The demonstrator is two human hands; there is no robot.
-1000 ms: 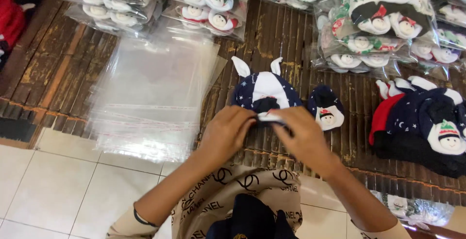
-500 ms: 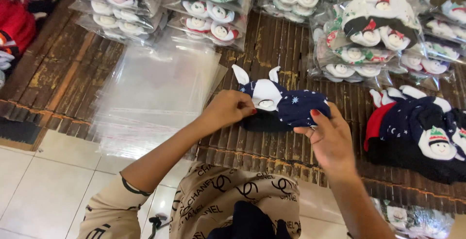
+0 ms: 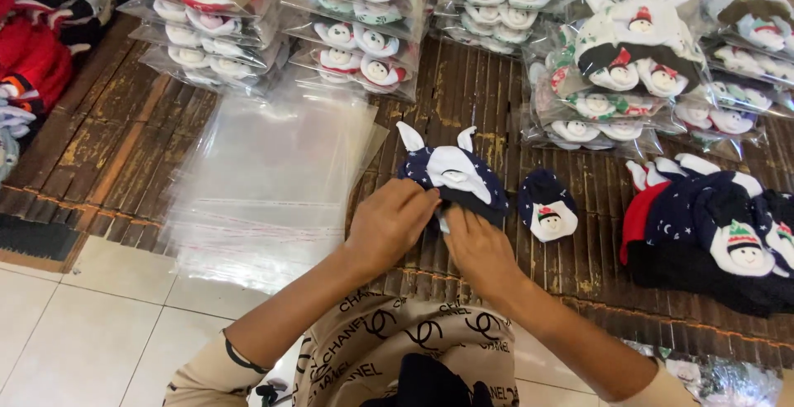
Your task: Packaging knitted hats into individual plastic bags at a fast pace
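Since half a second ago, my right hand (image 3: 480, 246) has come back in from the lower right and now meets my left hand (image 3: 389, 223) at the near edge of the navy hat (image 3: 453, 177), which lies flatter on the bamboo mat (image 3: 124, 126) at centre frame. Both hands cover the hat's lower edge, so I cannot see the brim; the fingers of each curl down and pinch the fabric there, with a small pale scrap showing between them that I cannot identify. The hat is dark blue with small white dots, a white face patch and two white ears pointing up. Just to its right lies a small navy piece with a snowman face (image 3: 547, 206). A stack of clear plastic bags (image 3: 265, 184) lies left of centre, its edges hard to separate. Bagged hats (image 3: 356, 51) fill the top, cut off by the frame.
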